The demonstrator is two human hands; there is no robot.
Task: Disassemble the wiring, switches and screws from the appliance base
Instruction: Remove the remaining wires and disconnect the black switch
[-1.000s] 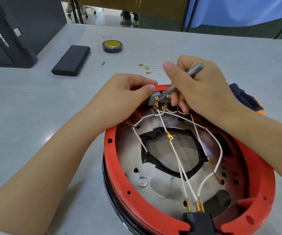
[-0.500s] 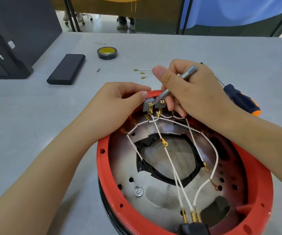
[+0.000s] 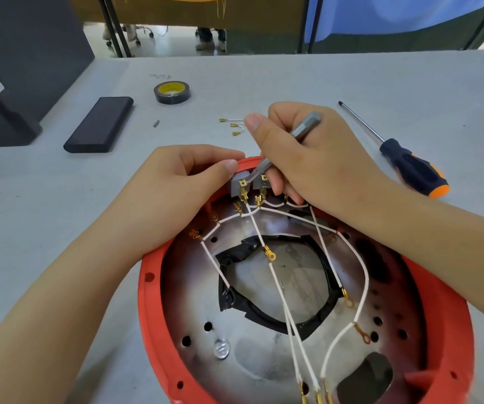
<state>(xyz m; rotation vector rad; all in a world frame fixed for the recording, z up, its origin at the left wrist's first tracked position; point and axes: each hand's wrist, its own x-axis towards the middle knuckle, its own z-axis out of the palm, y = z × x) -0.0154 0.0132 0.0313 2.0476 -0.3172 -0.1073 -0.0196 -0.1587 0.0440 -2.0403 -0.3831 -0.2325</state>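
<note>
Grey table [image 3: 293, 80], red base [image 3: 147, 301], left grip [image 3: 176, 193] pinching switch [image 3: 239, 183], right grip [image 3: 307, 153] holding metal tool [image 3: 305, 128] against it

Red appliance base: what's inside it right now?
Inside the red appliance base: white wires with brass terminals, a black taped ring, grey switches at the far rim. Both hands cover the switch fronts and any screws there.

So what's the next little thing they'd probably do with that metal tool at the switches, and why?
Probably lever the brass connector off the grey switch. The right hand grips a metal tool with its tip at that connector, while the left hand pinches the switch at the red base rim. White wires are attached there, so each likely has to be pried off first.
</note>
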